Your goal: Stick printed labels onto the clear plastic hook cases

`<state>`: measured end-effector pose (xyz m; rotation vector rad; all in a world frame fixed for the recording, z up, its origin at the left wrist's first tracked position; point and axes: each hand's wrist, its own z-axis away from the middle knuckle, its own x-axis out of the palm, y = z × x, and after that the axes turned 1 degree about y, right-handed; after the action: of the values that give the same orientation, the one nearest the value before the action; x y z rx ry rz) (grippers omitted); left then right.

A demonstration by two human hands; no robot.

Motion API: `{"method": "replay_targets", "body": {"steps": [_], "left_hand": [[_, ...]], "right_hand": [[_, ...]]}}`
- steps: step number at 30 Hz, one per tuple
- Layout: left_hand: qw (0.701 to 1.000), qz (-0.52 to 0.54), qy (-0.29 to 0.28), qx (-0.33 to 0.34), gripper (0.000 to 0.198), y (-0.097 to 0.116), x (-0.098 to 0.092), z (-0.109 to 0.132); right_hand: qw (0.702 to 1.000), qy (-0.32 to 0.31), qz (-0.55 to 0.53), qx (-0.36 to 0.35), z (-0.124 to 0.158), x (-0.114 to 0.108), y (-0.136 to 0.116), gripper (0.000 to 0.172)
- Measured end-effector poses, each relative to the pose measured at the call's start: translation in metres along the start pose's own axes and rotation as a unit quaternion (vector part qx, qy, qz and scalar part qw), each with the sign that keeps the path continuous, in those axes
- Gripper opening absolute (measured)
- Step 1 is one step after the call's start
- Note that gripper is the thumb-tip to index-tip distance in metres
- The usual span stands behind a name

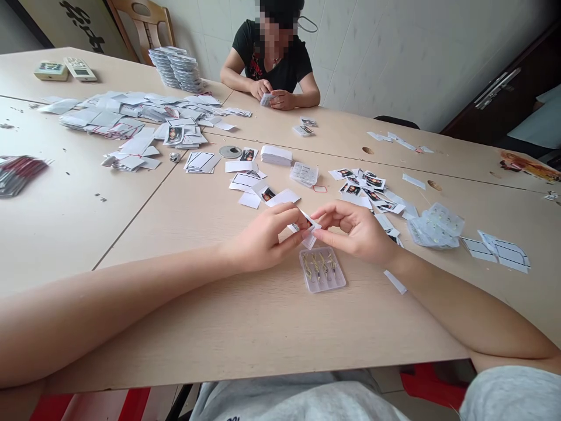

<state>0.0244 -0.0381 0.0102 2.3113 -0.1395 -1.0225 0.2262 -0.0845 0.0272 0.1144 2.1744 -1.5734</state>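
A small white card (310,240) with a dark picture on it is held over the table between both hands. My left hand (268,237) pinches it from the left, its fingers curled and partly hiding it. From the other side, the thumb and fingertips of my right hand (357,230) grip its right edge. Just below the hands lies a clear plastic case (325,288), with several fishing hooks on yellowish cords side by side in it. Beyond my right hand are loose picture cards (374,182).
A person (274,64) across the table handles a small case. Piles of white cards (107,117) and stacked cases (175,67) stand left. A tape roll (230,152), a white card stack (276,155) and a closed case (304,174) lie ahead; clear bags (436,225) lie right.
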Motion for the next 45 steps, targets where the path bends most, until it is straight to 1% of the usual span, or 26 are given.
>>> {"method": "replay_targets", "body": {"steps": [5,9,13,16,22,29,34,39,45], "left_hand": [[0.998,0.031,-0.015,-0.062,0.015,0.004,-0.004,-0.002],[0.990,0.074,-0.016,-0.116,0.019,0.006,-0.006,-0.004],[0.975,0.150,-0.015,-0.164,0.021,0.005,-0.005,-0.006],[0.960,0.209,-0.010,-0.187,0.021,0.003,-0.004,-0.006],[0.940,0.275,0.003,-0.204,0.017,-0.002,-0.002,-0.006],[0.902,0.369,0.012,-0.223,0.013,-0.001,-0.003,-0.007],[0.889,0.391,0.040,-0.234,0.011,-0.005,-0.004,-0.008],[0.867,0.423,0.051,-0.257,0.012,-0.008,-0.005,-0.009],[0.844,0.461,0.061,-0.268,0.013,-0.011,-0.006,-0.010]], "right_hand": [[1.000,-0.011,-0.012,0.026,0.000,-0.002,0.002,0.019],[0.999,-0.017,-0.019,0.040,0.001,-0.004,0.003,0.021],[0.998,-0.019,-0.030,0.045,0.000,-0.007,0.004,0.025],[0.998,-0.020,-0.035,0.042,-0.001,-0.009,0.005,0.026],[0.998,-0.024,-0.044,0.044,-0.002,-0.011,0.004,0.026],[0.998,-0.026,-0.044,0.043,-0.003,-0.014,0.004,0.028],[0.997,-0.022,-0.059,0.047,-0.003,-0.016,0.005,0.030],[0.997,-0.014,-0.062,0.046,-0.003,-0.020,0.005,0.031],[0.996,-0.007,-0.073,0.049,-0.005,-0.023,0.007,0.033]]}}
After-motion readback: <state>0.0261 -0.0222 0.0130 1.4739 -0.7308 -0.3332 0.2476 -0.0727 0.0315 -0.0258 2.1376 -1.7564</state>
